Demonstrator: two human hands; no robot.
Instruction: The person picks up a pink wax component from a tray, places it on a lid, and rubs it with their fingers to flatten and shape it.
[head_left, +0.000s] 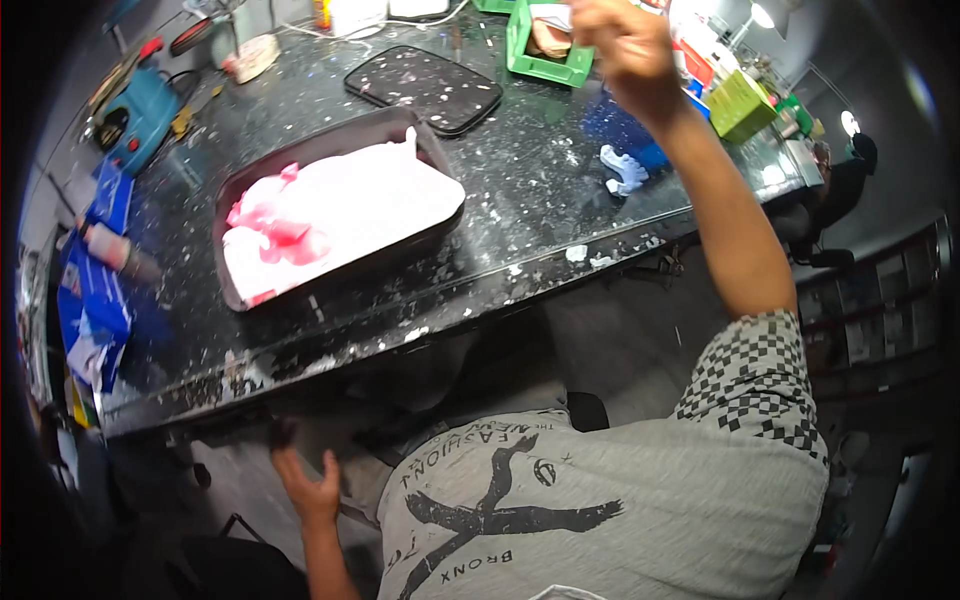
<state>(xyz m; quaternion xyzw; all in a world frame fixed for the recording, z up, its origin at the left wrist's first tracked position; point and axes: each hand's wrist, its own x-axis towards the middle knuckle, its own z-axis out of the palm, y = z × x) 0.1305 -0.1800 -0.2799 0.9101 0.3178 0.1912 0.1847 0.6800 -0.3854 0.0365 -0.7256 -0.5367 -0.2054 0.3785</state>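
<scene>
My right hand (630,55) is raised at the far side of the workbench, beside a green bin (548,68) with pinkish-brown pieces in it. Its fingers are curled in and cut off by the top edge, so what they hold, if anything, is hidden. My left hand (312,488) hangs low in front of the bench edge, fingers apart and holding nothing. On the bench sits a deep black tray (222,215), lined with something glaring white (360,195); pink lumps (285,225) lie at its left side. A small pale-blue arched piece (625,170) rests below my right forearm.
The speckled black workbench (540,150) carries a flat black tray or lid (425,90) at the back. To the left stand a blue machine (145,115), a pinkish bottle (108,246) and blue packaging (95,310). A lime-green box (740,105) is at the right.
</scene>
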